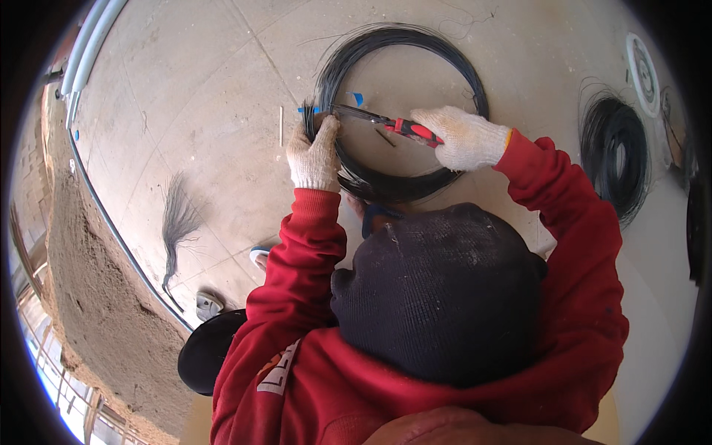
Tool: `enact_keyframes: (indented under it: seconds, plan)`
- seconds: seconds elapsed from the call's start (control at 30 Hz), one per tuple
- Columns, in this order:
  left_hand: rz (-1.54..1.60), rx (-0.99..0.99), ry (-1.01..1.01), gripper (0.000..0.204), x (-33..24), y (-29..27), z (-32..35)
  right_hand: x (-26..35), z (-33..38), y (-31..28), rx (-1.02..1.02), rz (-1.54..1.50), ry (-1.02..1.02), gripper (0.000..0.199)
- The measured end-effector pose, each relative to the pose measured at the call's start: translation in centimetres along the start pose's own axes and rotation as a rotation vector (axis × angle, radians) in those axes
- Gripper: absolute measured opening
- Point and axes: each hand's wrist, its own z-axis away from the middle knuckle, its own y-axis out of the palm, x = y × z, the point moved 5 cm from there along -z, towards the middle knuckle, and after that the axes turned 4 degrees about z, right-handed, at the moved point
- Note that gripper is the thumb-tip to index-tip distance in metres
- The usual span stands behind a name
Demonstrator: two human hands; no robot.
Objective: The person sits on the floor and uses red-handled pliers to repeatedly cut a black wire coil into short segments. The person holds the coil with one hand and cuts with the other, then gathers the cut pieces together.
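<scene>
My left hand (315,157), in a whitish knit glove, is closed around a bundle of thin black wire (309,119) at the left side of a large wire coil (475,78) lying on the floor. Short strand ends stick up past the fingers. My right hand (463,139), gloved too, grips the red-and-black handles of pliers (404,127). The pliers' jaws point left and reach the wires beside my left thumb; whether they are shut on a strand I cannot make out. Bits of blue tape (357,99) show near the coil's left side.
A second black wire coil (615,152) lies at the right, with a white ring-shaped thing (644,74) beyond. At left are a loose wire bunch (178,222), pale pipes (93,44) and sandy ground (104,297). A dark knit shape (445,297) sits between my forearms.
</scene>
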Motion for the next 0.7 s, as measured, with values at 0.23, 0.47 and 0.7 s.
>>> enact_keyframes:
  seconds: [0.23,0.47,0.7]
  plan:
    - [0.009,0.036,0.063,0.023,-0.2,0.3,-0.1,0.4,-1.8,-1.2,-0.238,0.168,-0.162,0.025]
    - [0.162,0.123,-0.189,0.017,0.0,0.3,-1.1,1.1,-3.3,-1.0,-0.4,0.381,-0.241,0.022]
    - [0.106,0.098,-0.238,0.018,2.9,-0.5,-3.3,3.5,-6.7,-1.6,-0.176,0.689,0.072,0.044]
